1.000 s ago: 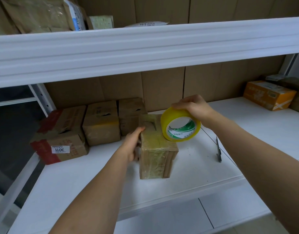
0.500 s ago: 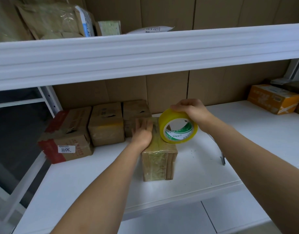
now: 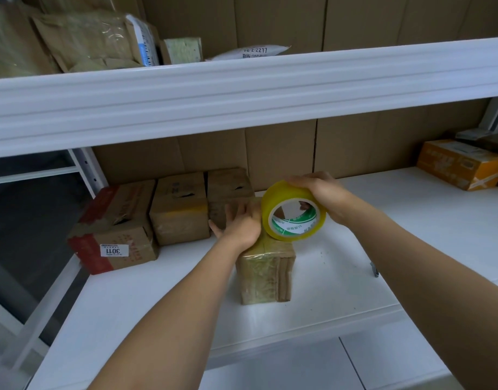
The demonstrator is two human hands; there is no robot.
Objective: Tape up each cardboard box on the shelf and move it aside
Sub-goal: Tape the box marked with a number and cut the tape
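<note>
soft even light, slight blur, edges bowed.

The white shelf (image 3: 163, 299) carries everything here. Near its middle a small tape-wrapped cardboard box (image 3: 266, 273) stands on the board. At the far left three more brown boxes sit in a row against the cardboard backing: a box with red tape and a white label reading 3011 (image 3: 114, 232), just right of it a plain middle box (image 3: 180, 209), then a third box (image 3: 228, 192) touching the middle one. At the far right an orange box (image 3: 461, 164) rests on the shelf, well apart from the others. A small dark tool (image 3: 374, 268), too hidden to name, lies on the right part.

The upper shelf (image 3: 242, 88) holds brown parcels (image 3: 81, 40) at left and a white mailer bag (image 3: 250, 53) toward its middle.
</note>
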